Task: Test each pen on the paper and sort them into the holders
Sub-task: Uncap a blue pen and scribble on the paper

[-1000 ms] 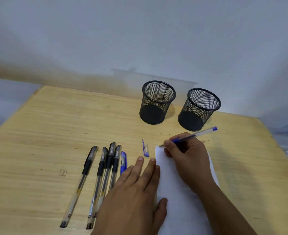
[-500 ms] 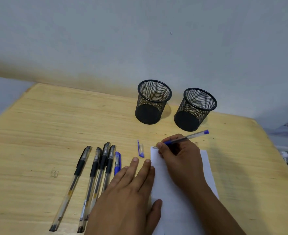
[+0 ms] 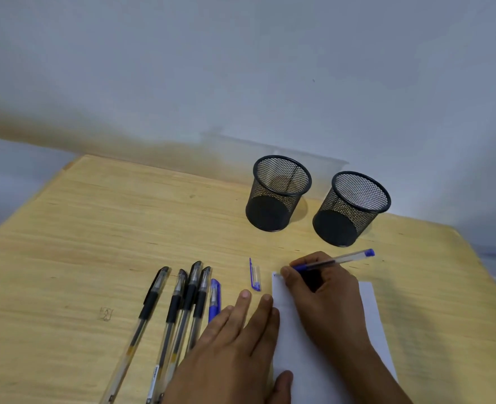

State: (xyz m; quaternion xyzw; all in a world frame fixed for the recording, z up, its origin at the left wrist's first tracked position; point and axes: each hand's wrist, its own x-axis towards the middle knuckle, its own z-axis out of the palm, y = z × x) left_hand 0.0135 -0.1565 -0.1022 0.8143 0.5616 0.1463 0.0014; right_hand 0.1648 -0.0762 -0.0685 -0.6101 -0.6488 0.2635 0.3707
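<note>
Head view: right hand (image 3: 325, 298) grips blue pen (image 3: 335, 260); left hand (image 3: 235, 351) flat on paper (image 3: 296, 339); labels unreadable.

black mesh holders (image 3: 281, 193), white paper (image 3: 299, 345) (blue mark)

Two bare forearms, no sleeves; fingers (image 3: 245, 304) ringless, nails short.

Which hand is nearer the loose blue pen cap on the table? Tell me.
Left. The left hand lies flat with its fingertips just short of the blue pen cap. The right hand, holding the blue pen on the paper, is to the cap's right, slightly farther.
</note>
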